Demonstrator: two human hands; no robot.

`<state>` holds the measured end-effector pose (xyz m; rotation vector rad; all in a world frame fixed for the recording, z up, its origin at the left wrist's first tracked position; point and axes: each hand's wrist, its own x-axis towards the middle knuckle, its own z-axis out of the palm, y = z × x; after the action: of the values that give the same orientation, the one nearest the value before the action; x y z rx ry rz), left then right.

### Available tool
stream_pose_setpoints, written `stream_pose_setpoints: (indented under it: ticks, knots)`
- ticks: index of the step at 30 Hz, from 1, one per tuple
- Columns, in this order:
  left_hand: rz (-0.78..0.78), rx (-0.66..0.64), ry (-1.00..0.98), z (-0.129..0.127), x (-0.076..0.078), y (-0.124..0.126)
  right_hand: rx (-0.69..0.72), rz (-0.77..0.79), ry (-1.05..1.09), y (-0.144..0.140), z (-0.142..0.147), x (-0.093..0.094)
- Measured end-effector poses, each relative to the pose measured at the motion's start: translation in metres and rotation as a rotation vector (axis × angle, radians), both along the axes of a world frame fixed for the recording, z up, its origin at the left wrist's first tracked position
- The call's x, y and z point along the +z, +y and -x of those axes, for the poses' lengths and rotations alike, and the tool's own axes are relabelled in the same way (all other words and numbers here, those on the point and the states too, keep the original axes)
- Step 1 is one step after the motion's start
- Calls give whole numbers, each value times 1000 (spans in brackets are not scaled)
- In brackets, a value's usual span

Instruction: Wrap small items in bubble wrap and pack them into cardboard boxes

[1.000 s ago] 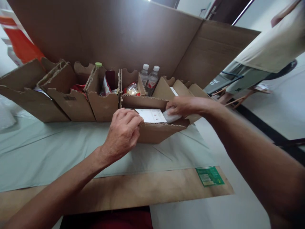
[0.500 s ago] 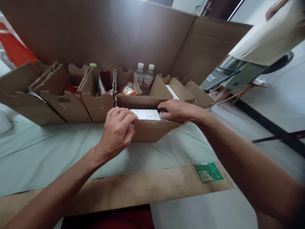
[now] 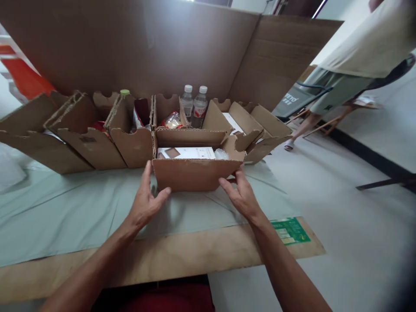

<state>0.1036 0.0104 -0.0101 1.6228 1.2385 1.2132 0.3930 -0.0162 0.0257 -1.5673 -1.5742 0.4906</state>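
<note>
In the head view, a low cardboard box [image 3: 195,175] stands crosswise on the cloth in front of a row of upright cardboard bins. Inside it lie a white carton [image 3: 191,152] and a crumpled clear plastic item [image 3: 221,154]. My left hand [image 3: 145,201] is at the box's left end, thumb and fingers spread, the thumb by its lower front edge. At the right end, my right hand [image 3: 241,195] has its thumb and fingers apart, fingertips at the box's corner; some are hidden there. Whether either hand presses on the cardboard I cannot tell.
Behind stand several cardboard bins [image 3: 130,149] with packets, and two clear bottles [image 3: 199,106]. A tall cardboard panel [image 3: 195,47] backs them. The pale green cloth [image 3: 81,208] ends at a wooden table edge [image 3: 195,251]. A person [image 3: 360,56] stands at the right.
Both hands have left the box's top, where the right was reaching inside, and moved down to its two ends with fingers spread. More of the white carton shows.
</note>
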Motion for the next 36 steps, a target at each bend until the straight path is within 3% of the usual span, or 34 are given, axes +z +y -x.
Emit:
stream_pose_setpoints:
  ticks: [4,8,11,13,17,19,21,24,26,28,32,34,36]
  knots:
    - [65,-27,-127,-7,6,-19,-15,-2,25,-9,23,-1]
    - [58,47,-124,37,15,-63,60,-45,-7,-42,54,7]
    - [25,97,-128,58,31,-77,130,-85,14,-52,70,21]
    - [-10,91,-136,45,44,-72,94,-111,50,-54,64,31]
    - [-96,-82,-141,-5,64,-55,-165,-236,101,-61,30,40]
    - [-110,-121,-110,-9,69,-55,-241,-319,122,-63,30,43]
    - [-123,-43,-96,11,73,-58,-153,-314,138,-58,50,49]
    - [-234,156,-167,54,82,-58,165,-209,135,-37,92,67]
    - [-324,222,-226,64,88,-52,271,-235,146,-22,104,81]
    - [-332,195,-241,49,90,-46,199,-332,147,-16,93,88]
    - [-216,3,-130,5,80,-44,-149,-501,154,-30,57,80]
    - [-200,39,-137,8,71,-47,-144,-480,157,-39,62,68]
    - [-213,173,-218,31,63,-51,22,-354,125,-43,85,55]
